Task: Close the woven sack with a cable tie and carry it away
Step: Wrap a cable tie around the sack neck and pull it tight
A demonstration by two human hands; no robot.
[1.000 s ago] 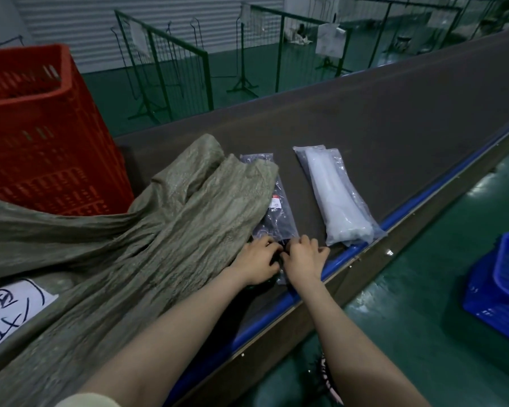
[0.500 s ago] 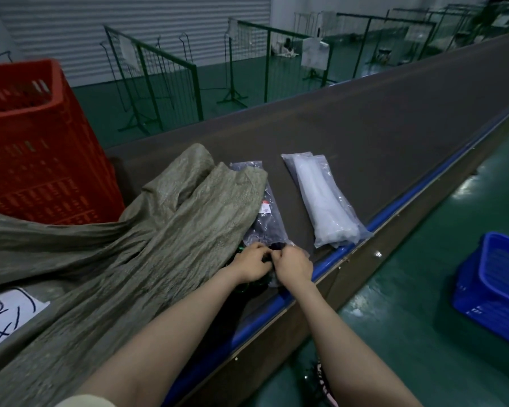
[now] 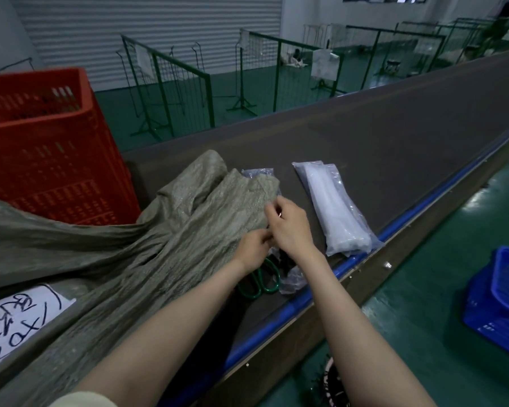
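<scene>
The olive-grey woven sack (image 3: 171, 248) lies flat on the dark conveyor belt (image 3: 394, 136), its loose end pointing right. A clear bag of black cable ties (image 3: 291, 279) lies partly under that end. Both hands are over it. My right hand (image 3: 288, 224) is raised at the sack's edge with thumb and finger pinched. My left hand (image 3: 253, 248) pinches just below it, touching the right wrist. They seem to hold a thin black cable tie, mostly hidden by the fingers. A pack of white cable ties (image 3: 335, 212) lies to the right.
Green-handled scissors (image 3: 259, 284) lie under my left wrist. A red crate (image 3: 50, 148) stands on the belt at the left, and a handwritten paper label (image 3: 12, 324) sits at the near left. A blue basket (image 3: 503, 298) is on the green floor at the right. Green wire fences stand behind the belt.
Both hands have lifted from the open end of the black tie bag. The right hand rose towards the sack's edge, uncovering the scissors. The camera tilted up.
</scene>
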